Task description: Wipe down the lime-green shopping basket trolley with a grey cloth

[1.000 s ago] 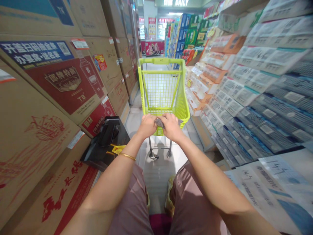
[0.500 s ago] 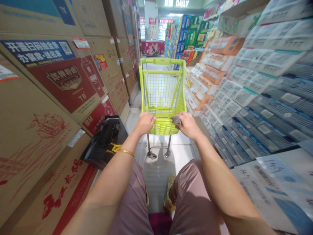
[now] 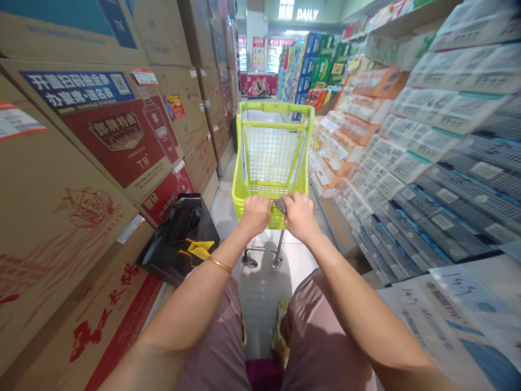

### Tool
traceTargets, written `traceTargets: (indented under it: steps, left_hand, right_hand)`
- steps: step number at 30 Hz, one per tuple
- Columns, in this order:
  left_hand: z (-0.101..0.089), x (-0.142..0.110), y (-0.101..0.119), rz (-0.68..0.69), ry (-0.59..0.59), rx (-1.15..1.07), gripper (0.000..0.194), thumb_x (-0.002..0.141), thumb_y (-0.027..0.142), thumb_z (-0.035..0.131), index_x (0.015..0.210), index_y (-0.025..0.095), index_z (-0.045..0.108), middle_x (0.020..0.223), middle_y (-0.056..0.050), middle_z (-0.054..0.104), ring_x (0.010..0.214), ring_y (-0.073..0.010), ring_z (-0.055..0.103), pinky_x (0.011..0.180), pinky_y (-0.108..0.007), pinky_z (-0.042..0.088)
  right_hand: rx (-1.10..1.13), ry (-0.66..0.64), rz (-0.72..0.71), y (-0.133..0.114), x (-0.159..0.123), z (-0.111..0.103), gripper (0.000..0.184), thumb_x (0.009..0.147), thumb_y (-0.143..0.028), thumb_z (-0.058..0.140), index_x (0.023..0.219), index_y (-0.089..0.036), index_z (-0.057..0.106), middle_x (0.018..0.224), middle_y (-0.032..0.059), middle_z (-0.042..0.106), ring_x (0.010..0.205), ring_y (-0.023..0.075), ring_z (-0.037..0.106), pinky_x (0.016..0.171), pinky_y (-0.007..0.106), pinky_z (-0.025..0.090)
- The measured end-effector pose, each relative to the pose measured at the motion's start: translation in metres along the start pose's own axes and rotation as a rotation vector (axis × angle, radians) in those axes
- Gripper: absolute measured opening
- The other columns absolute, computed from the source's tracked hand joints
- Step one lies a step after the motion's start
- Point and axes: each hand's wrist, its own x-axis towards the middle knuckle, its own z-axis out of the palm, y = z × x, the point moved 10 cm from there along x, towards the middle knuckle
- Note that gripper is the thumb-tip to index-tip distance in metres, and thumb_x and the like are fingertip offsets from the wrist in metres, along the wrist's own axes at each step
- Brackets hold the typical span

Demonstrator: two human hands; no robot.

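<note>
In front of me stands a small lime-green shopping basket cart with a mesh interior, on thin metal legs with small wheels. My left hand is closed over the middle of its near rim, knuckles up. Close beside it, my right hand grips a crumpled grey cloth at the same rim. The cloth fills the narrow gap between both hands; whether my left fingers also pinch it, I cannot tell. The fingertips of both hands are hidden behind the rim and knuckles.
Stacked cardboard cartons line the left. A black bag with a yellow tag leans by them on the floor. Packs of tissue paper are piled on the right. Blue and green boxes rise farther along the aisle.
My left hand has shifted right along the rim and my right hand left, so they are now close together with the grey cloth between them. The cart sits slightly turned and lower in view.
</note>
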Motion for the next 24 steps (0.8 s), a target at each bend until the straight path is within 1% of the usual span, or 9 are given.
traceTargets:
  steps: [2,4,8,11,14,17,19,22,24]
  left_hand:
    - [0.002,0.001,-0.001,-0.040,-0.022,-0.026,0.022,0.088,0.019,0.035,0.084,0.017,0.057,0.087,-0.009,0.063,0.089,-0.0230,0.051,0.079,-0.036,0.034]
    - [0.002,0.003,-0.003,-0.052,-0.034,-0.054,0.019,0.085,0.015,0.038,0.083,0.018,0.057,0.088,-0.008,0.063,0.091,-0.0225,0.051,0.079,-0.036,0.033]
    - [0.002,0.006,-0.007,-0.049,-0.027,-0.066,0.021,0.086,0.015,0.036,0.081,0.018,0.056,0.089,-0.008,0.063,0.091,-0.0220,0.051,0.078,-0.036,0.032]
    - [0.004,0.010,-0.008,-0.050,-0.019,-0.060,0.027,0.091,0.022,0.032,0.079,0.018,0.056,0.087,-0.008,0.063,0.090,-0.0218,0.051,0.078,-0.035,0.030]
    - [0.006,0.012,-0.009,-0.050,-0.017,-0.056,0.032,0.094,0.028,0.030,0.078,0.018,0.055,0.086,-0.007,0.063,0.089,-0.0212,0.052,0.078,-0.035,0.030]
    - [0.008,0.014,-0.012,-0.051,-0.021,-0.064,0.033,0.095,0.029,0.030,0.076,0.018,0.055,0.084,-0.006,0.062,0.087,-0.0205,0.052,0.077,-0.035,0.029]
    - [0.008,0.014,-0.014,-0.049,-0.017,-0.074,0.033,0.094,0.029,0.030,0.075,0.019,0.054,0.083,-0.006,0.062,0.087,-0.0202,0.052,0.077,-0.034,0.029]
    - [0.007,0.014,-0.017,-0.048,-0.004,-0.099,0.033,0.094,0.030,0.030,0.073,0.019,0.054,0.082,-0.006,0.062,0.086,-0.0201,0.051,0.078,-0.035,0.029]
    - [0.006,0.014,-0.019,-0.046,0.006,-0.117,0.033,0.093,0.030,0.030,0.073,0.019,0.053,0.081,-0.006,0.061,0.086,-0.0202,0.051,0.078,-0.035,0.030]
  right_hand:
    - [0.027,0.013,-0.077,-0.010,-0.001,0.003,0.045,0.079,-0.011,0.044,0.123,-0.016,0.052,0.117,0.0138,0.050,0.101,0.0269,0.039,0.084,0.038,0.032]
    - [0.053,0.026,-0.132,-0.015,0.000,0.005,0.048,0.078,-0.011,0.045,0.125,-0.016,0.051,0.119,0.0139,0.049,0.102,0.0267,0.038,0.086,0.039,0.032]
    - [0.084,0.037,-0.166,-0.009,0.003,0.005,0.046,0.078,-0.010,0.045,0.123,-0.016,0.053,0.117,0.0132,0.051,0.102,0.0256,0.039,0.087,0.038,0.032]
    - [0.089,0.035,-0.158,0.001,0.004,0.004,0.045,0.078,-0.008,0.044,0.120,-0.017,0.055,0.117,0.0123,0.052,0.102,0.0253,0.040,0.086,0.037,0.033]
    - [0.097,0.052,-0.128,0.018,0.002,0.001,0.047,0.075,-0.005,0.045,0.118,-0.018,0.057,0.117,0.0115,0.052,0.103,0.0255,0.039,0.085,0.037,0.033]
    - [0.114,0.080,-0.088,0.038,-0.002,-0.004,0.044,0.075,-0.006,0.046,0.115,-0.020,0.059,0.116,0.0105,0.053,0.104,0.0257,0.039,0.085,0.038,0.033]
    - [0.116,0.095,-0.080,0.046,-0.004,-0.006,0.042,0.077,-0.008,0.046,0.115,-0.022,0.059,0.117,0.0100,0.052,0.106,0.0259,0.038,0.085,0.038,0.033]
    - [0.092,0.107,-0.078,0.043,-0.006,-0.006,0.044,0.077,-0.008,0.045,0.116,-0.022,0.058,0.117,0.0102,0.052,0.107,0.0264,0.037,0.085,0.039,0.033]
    - [0.080,0.107,-0.084,0.030,-0.004,-0.004,0.046,0.076,-0.006,0.045,0.118,-0.021,0.057,0.116,0.0110,0.051,0.105,0.0262,0.036,0.085,0.039,0.032]
